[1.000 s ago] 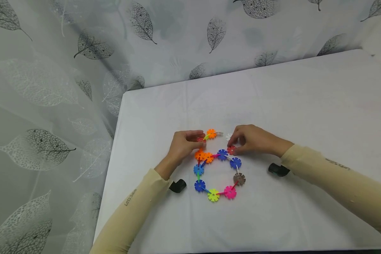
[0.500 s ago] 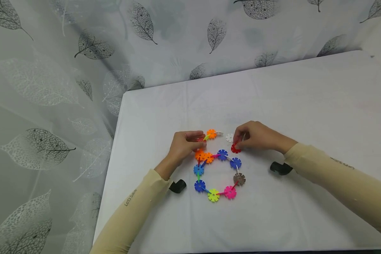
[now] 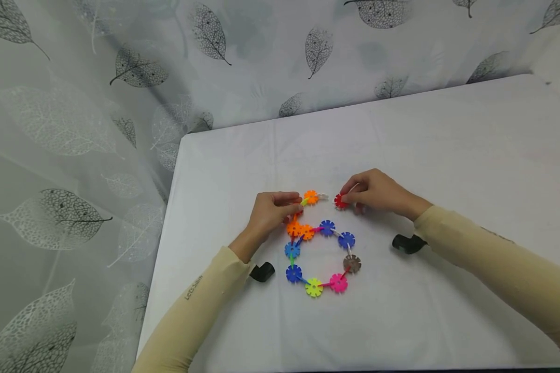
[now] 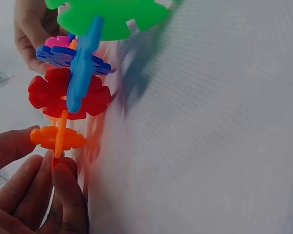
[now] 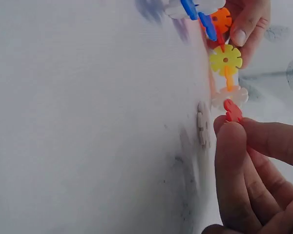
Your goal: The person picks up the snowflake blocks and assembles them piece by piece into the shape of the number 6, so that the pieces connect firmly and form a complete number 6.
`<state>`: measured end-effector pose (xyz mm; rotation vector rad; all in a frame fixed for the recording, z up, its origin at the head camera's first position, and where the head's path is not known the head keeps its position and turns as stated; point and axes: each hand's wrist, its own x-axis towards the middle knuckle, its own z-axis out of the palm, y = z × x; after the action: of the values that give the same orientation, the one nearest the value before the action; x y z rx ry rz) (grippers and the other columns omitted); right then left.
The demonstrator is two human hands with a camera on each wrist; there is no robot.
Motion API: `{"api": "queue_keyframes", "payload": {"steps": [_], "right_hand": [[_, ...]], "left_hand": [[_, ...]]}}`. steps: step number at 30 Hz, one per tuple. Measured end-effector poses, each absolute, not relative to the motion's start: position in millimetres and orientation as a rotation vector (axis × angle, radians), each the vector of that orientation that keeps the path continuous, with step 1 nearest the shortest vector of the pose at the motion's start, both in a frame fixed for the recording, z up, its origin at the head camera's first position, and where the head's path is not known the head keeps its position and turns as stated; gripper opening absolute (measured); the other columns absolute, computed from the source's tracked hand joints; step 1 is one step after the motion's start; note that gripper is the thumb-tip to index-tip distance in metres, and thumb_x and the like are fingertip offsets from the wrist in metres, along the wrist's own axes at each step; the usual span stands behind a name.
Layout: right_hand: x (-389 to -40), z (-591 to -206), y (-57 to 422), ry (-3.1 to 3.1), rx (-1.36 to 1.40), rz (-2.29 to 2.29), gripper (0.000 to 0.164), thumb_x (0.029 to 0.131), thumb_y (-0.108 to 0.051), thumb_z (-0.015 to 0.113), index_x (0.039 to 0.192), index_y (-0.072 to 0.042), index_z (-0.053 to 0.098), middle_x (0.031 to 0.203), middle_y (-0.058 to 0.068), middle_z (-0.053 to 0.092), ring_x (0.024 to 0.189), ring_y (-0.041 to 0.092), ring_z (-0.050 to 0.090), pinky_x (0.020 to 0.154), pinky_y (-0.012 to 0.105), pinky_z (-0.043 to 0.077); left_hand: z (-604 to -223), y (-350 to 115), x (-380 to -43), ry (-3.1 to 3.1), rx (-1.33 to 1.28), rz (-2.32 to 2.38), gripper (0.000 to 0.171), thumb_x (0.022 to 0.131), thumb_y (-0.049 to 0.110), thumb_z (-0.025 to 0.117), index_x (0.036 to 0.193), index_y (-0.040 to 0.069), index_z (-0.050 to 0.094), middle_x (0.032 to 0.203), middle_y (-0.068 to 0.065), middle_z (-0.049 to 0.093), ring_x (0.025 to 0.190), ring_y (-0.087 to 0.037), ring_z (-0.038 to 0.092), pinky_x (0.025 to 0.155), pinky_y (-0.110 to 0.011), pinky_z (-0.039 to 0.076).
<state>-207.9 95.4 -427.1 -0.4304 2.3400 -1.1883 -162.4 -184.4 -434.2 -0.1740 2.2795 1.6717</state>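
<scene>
Notched plastic interlocking discs form a chain shaped like a 6 on the table, its round loop including a yellow-green disc (image 3: 314, 287) and a pink disc (image 3: 338, 283). My left hand (image 3: 267, 215) pinches the chain's upper left side, partly hiding it. In the left wrist view, the thumb and fingers close just below an orange disc (image 4: 57, 138). Between thumb and fingertip, my right hand (image 3: 378, 192) pinches a red disc (image 3: 339, 201), close to the white disc (image 5: 237, 96) at the chain's upper end. Whether those two touch, I cannot tell. A loose white disc (image 5: 203, 126) lies by the right fingers.
White cloth covers the table (image 3: 448, 155). A leaf-patterned curtain (image 3: 261, 52) hangs behind and to the left. Black wrist cameras show below each wrist, one on the left (image 3: 262, 272) and one on the right (image 3: 408, 244).
My right hand has lifted the red disc from beside the loop and carried it upward to the chain's open upper end. My left hand has stayed nearly still on the chain.
</scene>
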Motion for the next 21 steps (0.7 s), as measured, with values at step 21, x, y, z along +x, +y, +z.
{"api": "queue_keyframes", "payload": {"steps": [21], "right_hand": [[-214,-428,80,2.350,-0.252,-1.213,0.028,0.096,-0.023,0.070,0.118,-0.004,0.069,0.094,0.009,0.074,0.066,0.023,0.065,0.063,0.030,0.047]], "left_hand": [[-436,-186,-164,2.296,-0.165,1.654,0.026,0.093,0.015,0.076,0.118,0.009,0.076,0.103,0.001,0.076,0.075,-0.017,0.064,0.063,-0.023,0.052]]}}
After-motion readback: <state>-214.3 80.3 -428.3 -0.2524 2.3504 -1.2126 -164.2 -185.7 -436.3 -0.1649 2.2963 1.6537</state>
